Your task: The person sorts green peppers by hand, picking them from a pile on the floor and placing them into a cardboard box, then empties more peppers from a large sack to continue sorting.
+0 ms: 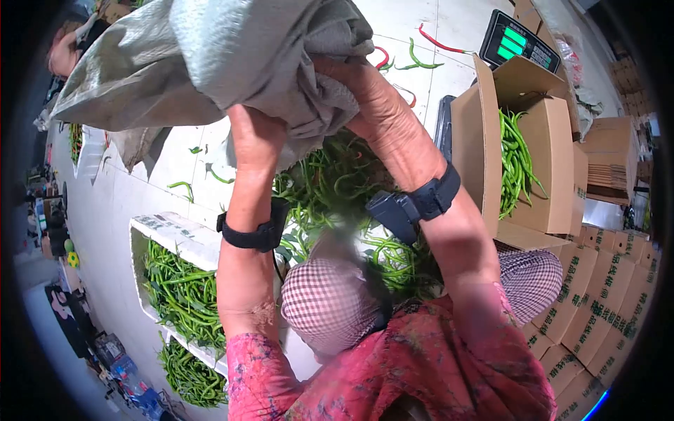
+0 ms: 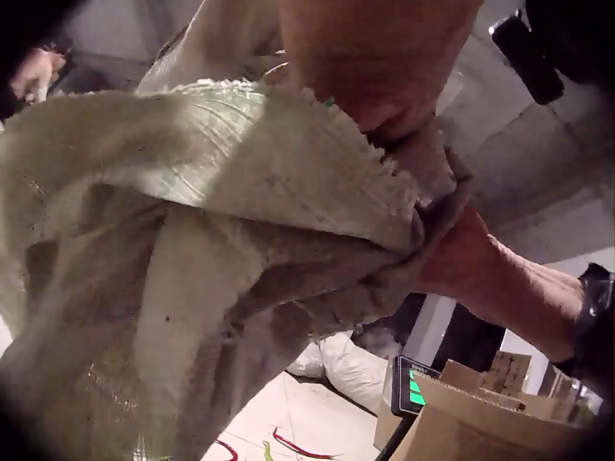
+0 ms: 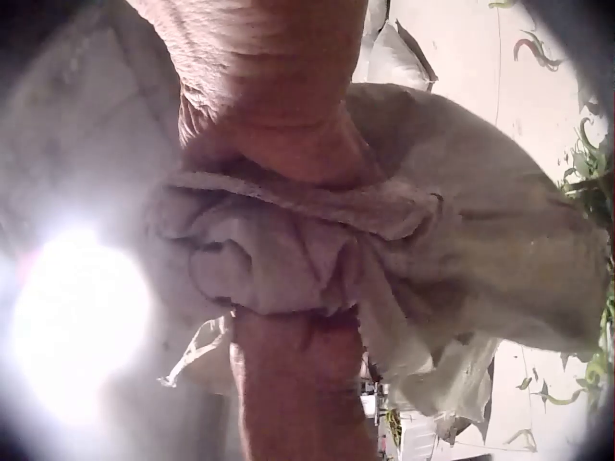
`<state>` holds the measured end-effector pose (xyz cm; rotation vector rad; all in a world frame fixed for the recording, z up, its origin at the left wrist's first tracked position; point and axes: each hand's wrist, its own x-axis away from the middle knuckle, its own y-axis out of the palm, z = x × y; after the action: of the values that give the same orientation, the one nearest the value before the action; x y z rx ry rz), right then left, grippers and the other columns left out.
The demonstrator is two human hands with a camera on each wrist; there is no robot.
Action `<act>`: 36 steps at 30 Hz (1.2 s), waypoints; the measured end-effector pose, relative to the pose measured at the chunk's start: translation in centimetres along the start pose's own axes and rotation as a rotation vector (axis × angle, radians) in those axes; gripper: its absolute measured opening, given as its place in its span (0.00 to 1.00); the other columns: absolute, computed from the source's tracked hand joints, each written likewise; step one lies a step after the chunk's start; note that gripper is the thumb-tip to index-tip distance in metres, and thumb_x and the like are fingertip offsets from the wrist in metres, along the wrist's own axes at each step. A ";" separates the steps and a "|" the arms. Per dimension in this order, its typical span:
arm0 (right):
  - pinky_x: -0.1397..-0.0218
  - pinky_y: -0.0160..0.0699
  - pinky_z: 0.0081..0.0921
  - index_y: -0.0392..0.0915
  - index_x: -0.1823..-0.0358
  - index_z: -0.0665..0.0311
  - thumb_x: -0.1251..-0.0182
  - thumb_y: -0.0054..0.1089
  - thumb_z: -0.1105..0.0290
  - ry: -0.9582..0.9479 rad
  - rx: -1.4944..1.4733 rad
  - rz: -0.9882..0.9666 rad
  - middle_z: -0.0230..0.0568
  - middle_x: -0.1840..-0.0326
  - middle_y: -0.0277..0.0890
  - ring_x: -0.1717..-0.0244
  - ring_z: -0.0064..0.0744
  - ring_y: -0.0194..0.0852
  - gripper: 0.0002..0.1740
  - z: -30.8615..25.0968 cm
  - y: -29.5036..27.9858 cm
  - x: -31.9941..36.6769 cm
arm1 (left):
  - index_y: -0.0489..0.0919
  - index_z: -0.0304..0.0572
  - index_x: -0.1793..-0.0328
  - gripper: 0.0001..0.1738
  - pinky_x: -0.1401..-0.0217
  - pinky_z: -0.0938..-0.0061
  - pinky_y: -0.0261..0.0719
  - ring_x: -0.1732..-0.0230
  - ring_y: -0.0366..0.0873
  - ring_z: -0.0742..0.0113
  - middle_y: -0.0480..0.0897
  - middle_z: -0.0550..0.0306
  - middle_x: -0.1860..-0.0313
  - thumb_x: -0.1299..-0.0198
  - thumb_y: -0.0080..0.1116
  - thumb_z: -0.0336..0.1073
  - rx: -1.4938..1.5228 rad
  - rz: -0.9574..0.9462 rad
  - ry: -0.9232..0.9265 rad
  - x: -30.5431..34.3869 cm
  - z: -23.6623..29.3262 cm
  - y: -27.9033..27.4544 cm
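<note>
head view — both hands [image 1: 260, 130] grip a bunched woven sack [image 1: 239, 56] above peppers [image 1: 337, 172].

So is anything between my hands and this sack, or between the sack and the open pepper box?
Nothing visible separates your left hand or right hand from the sack; both hold its bunched cloth. Toward the open box, your right forearm crosses, and a narrow dark edge stands beside the box.
</note>
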<state>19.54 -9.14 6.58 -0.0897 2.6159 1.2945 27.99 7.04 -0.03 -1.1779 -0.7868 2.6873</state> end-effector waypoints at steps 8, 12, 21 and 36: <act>0.36 0.75 0.28 0.70 0.36 0.65 0.33 0.59 0.63 -0.171 0.064 0.168 0.40 0.40 0.75 0.42 0.30 0.75 0.26 -5.4 -2.8 -0.9 | 0.66 0.29 0.30 0.41 0.35 0.66 0.71 0.36 0.72 0.61 0.70 0.39 0.32 0.46 0.69 0.42 0.386 -0.265 -0.293 -2.6 7.2 -4.3; 0.36 0.75 0.29 0.70 0.37 0.65 0.34 0.60 0.64 -0.199 0.142 0.195 0.40 0.41 0.76 0.42 0.31 0.75 0.26 -5.9 -2.9 1.0 | 0.54 0.33 0.23 0.56 0.28 0.68 0.62 0.30 0.66 0.54 0.66 0.38 0.28 0.56 0.74 0.39 0.376 -0.597 -0.465 2.1 1.9 -1.7; 0.37 0.76 0.32 0.72 0.39 0.65 0.36 0.61 0.65 -0.302 0.415 0.305 0.40 0.42 0.76 0.43 0.33 0.76 0.25 -9.8 -4.5 7.1 | 0.74 0.41 0.46 0.13 0.80 0.83 0.64 0.76 0.70 0.80 0.78 0.63 0.65 0.36 0.52 0.29 1.304 -0.144 -0.877 0.3 3.1 -0.8; 0.31 0.65 0.34 0.78 0.43 0.60 0.56 0.71 0.61 -0.300 1.551 0.011 0.48 0.38 0.73 0.37 0.46 0.69 0.33 -4.7 -7.0 4.0 | 0.82 0.31 0.59 0.12 0.58 0.68 0.76 0.66 0.81 0.55 0.84 0.48 0.67 0.49 0.53 0.22 0.074 -0.385 0.182 -1.5 11.3 -7.3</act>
<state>15.96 -16.93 3.00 0.3304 2.5461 -0.8476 20.20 8.16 11.02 -1.1028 -0.7854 2.2448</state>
